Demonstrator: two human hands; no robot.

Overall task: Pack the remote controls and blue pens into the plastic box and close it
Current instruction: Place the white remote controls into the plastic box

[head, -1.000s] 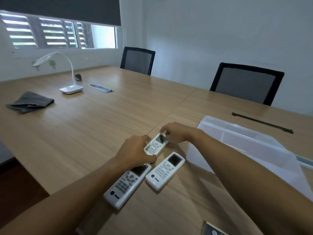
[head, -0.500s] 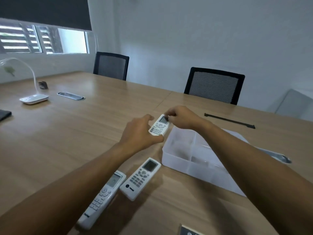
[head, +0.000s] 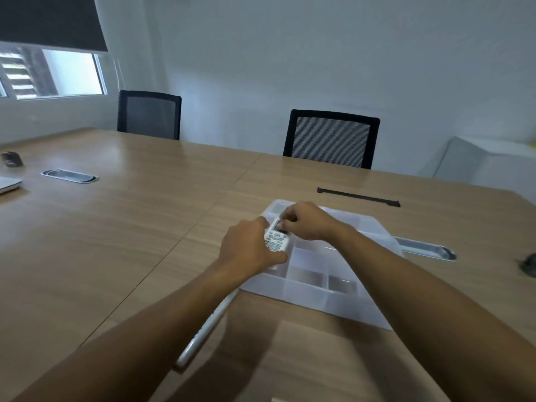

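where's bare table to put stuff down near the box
Wide bare wood left of the plastic box, up to the cable tray. Also between box and black strip. Crowded over the box: both hands hold a remote.

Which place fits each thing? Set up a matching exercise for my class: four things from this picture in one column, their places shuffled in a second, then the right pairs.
Things:
1. small remote control
2. plastic box
3. black strip
4. second remote control

Places:
A. beyond the box, near a chair
B. under the left forearm
C. open on the table
D. held by both hands over the box

Pairs: 1-D, 2-C, 3-A, 4-B
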